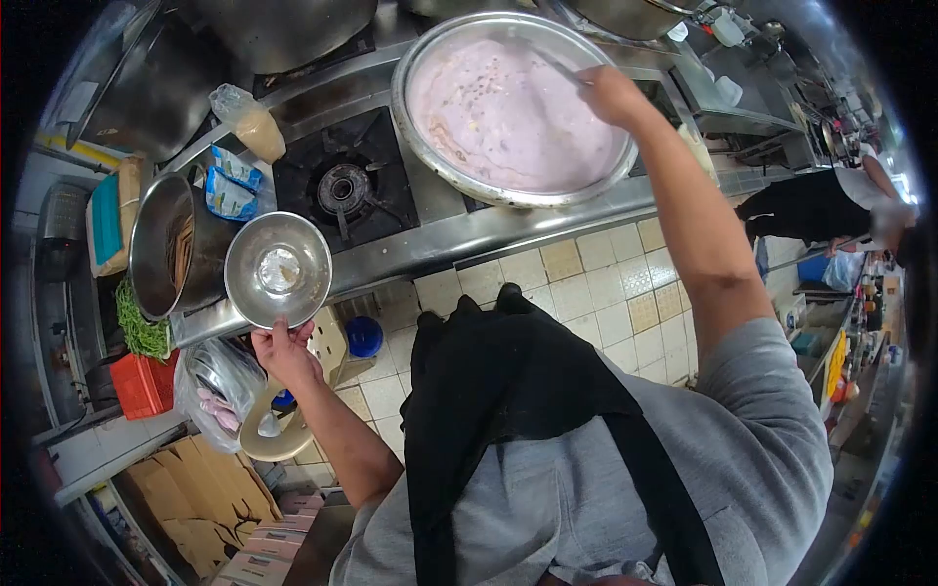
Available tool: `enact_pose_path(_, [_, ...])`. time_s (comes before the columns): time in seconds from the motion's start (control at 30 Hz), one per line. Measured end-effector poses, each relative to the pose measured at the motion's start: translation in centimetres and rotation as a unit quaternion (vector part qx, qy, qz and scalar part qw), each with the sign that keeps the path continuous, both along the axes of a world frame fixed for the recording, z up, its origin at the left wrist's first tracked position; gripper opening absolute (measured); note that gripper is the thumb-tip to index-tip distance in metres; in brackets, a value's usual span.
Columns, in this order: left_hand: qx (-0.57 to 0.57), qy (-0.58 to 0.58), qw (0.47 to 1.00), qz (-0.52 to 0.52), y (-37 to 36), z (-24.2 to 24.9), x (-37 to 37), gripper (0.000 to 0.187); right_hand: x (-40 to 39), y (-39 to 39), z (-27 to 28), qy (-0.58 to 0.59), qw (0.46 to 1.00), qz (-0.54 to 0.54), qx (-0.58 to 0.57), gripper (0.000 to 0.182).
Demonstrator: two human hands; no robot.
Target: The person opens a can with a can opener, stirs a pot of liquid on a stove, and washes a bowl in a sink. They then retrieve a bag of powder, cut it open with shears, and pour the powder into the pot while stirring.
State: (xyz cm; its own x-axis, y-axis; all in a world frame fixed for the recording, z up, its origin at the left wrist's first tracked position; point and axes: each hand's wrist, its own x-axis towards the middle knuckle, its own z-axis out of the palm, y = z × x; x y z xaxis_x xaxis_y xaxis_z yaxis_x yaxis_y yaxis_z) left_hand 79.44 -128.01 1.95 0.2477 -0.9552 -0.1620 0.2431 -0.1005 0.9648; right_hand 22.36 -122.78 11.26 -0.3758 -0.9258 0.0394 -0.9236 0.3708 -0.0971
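Holding one metal bowl (283, 236) and one utensil (561, 65) are two hands (287, 355) (614, 97).

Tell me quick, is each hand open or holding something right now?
Left hand: closed, holding the small metal bowl by its rim.
Right hand: closed on a utensil handle over the large basin.

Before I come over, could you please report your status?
Left hand gripping small bowl by its rim. Right hand holding utensil at large bowl of pink mixture. Burner between the bowls.
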Motion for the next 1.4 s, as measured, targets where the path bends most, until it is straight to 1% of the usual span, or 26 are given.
enact_pose_path(0.03, [-0.001,-0.001,1.000,0.002,0.1,-0.1,0.1,0.013,2.6,-0.9,1.5,-0.082,0.994,-0.047,0.052,0.039])
enact_pose_path(0.1, [-0.006,0.002,1.000,-0.006,0.3,-0.4,0.3,0.013,4.6,-1.4,0.4,-0.048,0.998,0.026,0.039,0.040])
enact_pose_path(0.13, [-0.006,0.003,1.000,-0.005,0.4,-0.3,0.2,0.013,5.8,-1.4,0.6,-0.048,0.998,0.026,0.039,0.040])
enact_pose_path(0.2, [-0.001,-0.003,1.000,-0.002,0.5,0.0,-0.1,0.014,8.3,-0.6,2.0,-0.033,0.990,0.054,0.126,0.042])
enact_pose_path(0.23, [-0.001,-0.002,1.000,-0.001,0.5,0.0,-0.1,0.014,9.0,0.2,2.7,-0.032,0.990,0.055,0.126,0.042])
enact_pose_path(0.3, [0.000,0.005,1.000,-0.005,0.5,-0.1,-0.2,0.013,9.9,2.3,4.4,0.007,0.982,0.090,0.167,0.046])
enact_pose_path(0.43, [0.012,-0.005,1.000,-0.003,0.1,-0.3,-0.3,0.013,10.0,7.4,8.3,0.028,0.974,0.119,0.192,0.044])
enact_pose_path(0.5, [0.008,-0.004,1.000,-0.012,-0.2,-0.4,-0.4,0.013,9.5,9.3,10.7,0.017,0.978,0.075,0.192,0.038])
enact_pose_path(0.6, [-0.005,0.013,1.000,-0.027,-0.6,-0.5,-0.6,0.013,7.1,10.8,13.3,0.030,0.983,0.055,0.173,0.035])
enact_pose_path(0.63, [-0.005,0.013,1.000,-0.028,-0.7,-0.7,-0.5,0.013,6.5,10.9,13.2,0.030,0.983,0.054,0.173,0.035])
enact_pose_path(0.7, [-0.007,0.003,1.000,-0.026,-0.9,-1.1,-0.6,0.014,4.9,10.9,12.4,0.019,0.992,-0.051,0.117,0.032])
enact_pose_path(0.73, [-0.008,0.003,1.000,-0.027,-0.9,-0.9,-0.8,0.014,3.5,10.9,11.0,0.018,0.996,-0.049,0.073,0.031])
enact_pose_path(0.77, [-0.005,0.001,1.000,-0.025,-0.9,-0.7,-1.0,0.014,2.6,10.3,9.7,0.018,0.996,-0.050,0.072,0.031])
enact_pose_path(0.83, [-0.001,-0.001,1.000,-0.022,-0.8,-0.6,-1.3,0.014,0.5,8.9,6.9,-0.018,0.996,-0.064,0.060,0.031])
enact_pose_path(0.9, [0.002,0.007,1.000,-0.022,-0.8,-0.6,-1.4,0.014,-3.9,6.8,0.4,-0.067,0.996,-0.031,0.051,0.031])
enact_pose_path(0.97, [0.002,0.013,1.000,-0.023,-0.5,-0.1,-1.7,0.015,-1.4,5.0,-2.1,-0.148,0.987,-0.065,-0.009,0.027])
enact_pose_path(1.0, [0.003,0.018,1.000,-0.025,-0.3,0.1,-1.8,0.015,0.3,3.9,-2.1,-0.273,0.954,-0.121,0.016,0.027])
enact_pose_path(1.03, [0.002,0.018,1.000,-0.025,-0.2,0.1,-1.9,0.015,1.8,3.3,-1.9,-0.392,0.902,-0.175,0.040,0.027])
enact_pose_path(1.07, [0.001,0.022,1.000,-0.023,-0.1,0.1,-2.0,0.015,2.6,3.0,-1.8,-0.392,0.903,-0.173,0.039,0.027])
enact_pose_path(1.13, [0.001,0.025,0.999,-0.022,0.1,0.0,-2.4,0.016,3.6,3.3,-1.7,-0.513,0.839,-0.166,0.068,0.032])
enact_pose_path(1.17, [0.010,0.031,0.999,-0.021,0.2,-0.1,-2.6,0.015,4.0,3.8,-1.5,-0.513,0.840,-0.166,0.067,0.032])
enact_pose_path(1.27, [0.023,0.038,0.999,-0.031,-0.1,-0.9,-2.8,0.015,5.6,6.0,0.7,-0.431,0.892,-0.081,0.112,0.040])
enact_pose_path(1.3, [0.025,0.040,0.998,-0.039,-0.3,-1.1,-2.9,0.015,5.7,6.9,1.9,-0.431,0.892,-0.081,0.111,0.040])
enact_pose_path(1.37, [0.020,0.042,0.998,-0.049,-0.5,-0.7,-3.4,0.015,5.3,9.0,4.3,-0.377,0.910,-0.008,0.174,0.042])
enact_pose_path(1.4, [0.015,0.045,0.997,-0.058,-0.7,-0.5,-3.6,0.015,5.0,10.1,5.7,-0.327,0.932,0.030,0.156,0.041])
